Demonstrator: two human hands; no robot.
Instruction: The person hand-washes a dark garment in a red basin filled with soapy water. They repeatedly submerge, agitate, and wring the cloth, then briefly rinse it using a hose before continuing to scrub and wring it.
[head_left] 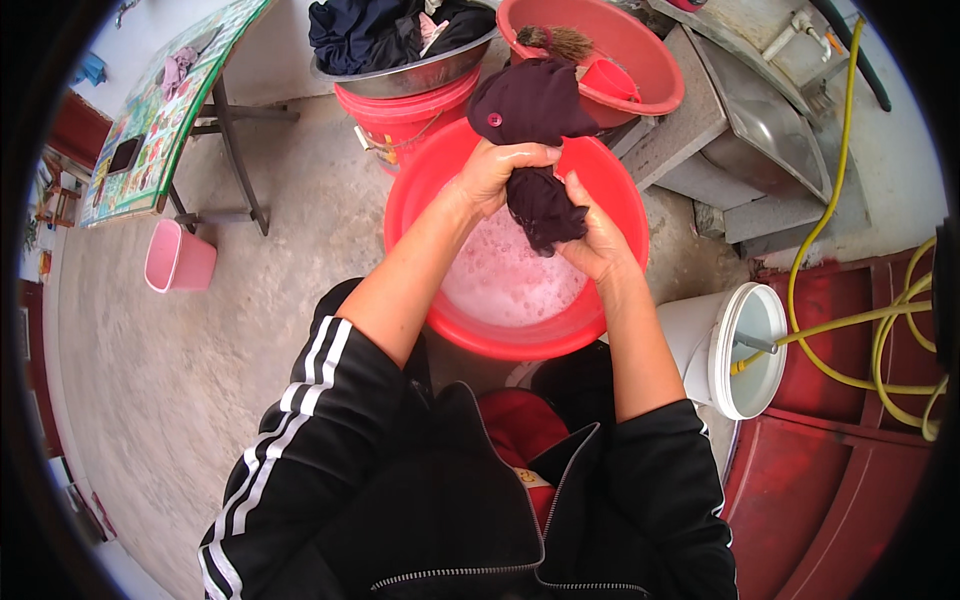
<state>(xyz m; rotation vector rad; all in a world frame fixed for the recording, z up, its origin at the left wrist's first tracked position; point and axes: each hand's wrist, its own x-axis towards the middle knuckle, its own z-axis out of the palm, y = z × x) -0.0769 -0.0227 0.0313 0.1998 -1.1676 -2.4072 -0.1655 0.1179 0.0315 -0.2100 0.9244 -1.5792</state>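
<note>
A dark purple garment [525, 100] with a small pink button is bunched up in both hands. My left hand [490, 177] closes round its middle, thumb stretched along the cloth. Lower and to the right, my right hand [600, 238] grips the gathered lower part, which hangs in folds between the hands. Both hands are above a large red basin [415, 180]. Foamy soapy water [510, 275] fills the bottom of the basin, below the garment.
Behind stand a metal bowl [405, 80] of dark clothes on a red bucket [415, 115], and a pink basin [650, 60] with a brush [558, 42] and scoop [608, 80]. At right are a white bucket [738, 350] and yellow hose [825, 210]; at left, a table [150, 130] and pink bin [180, 258].
</note>
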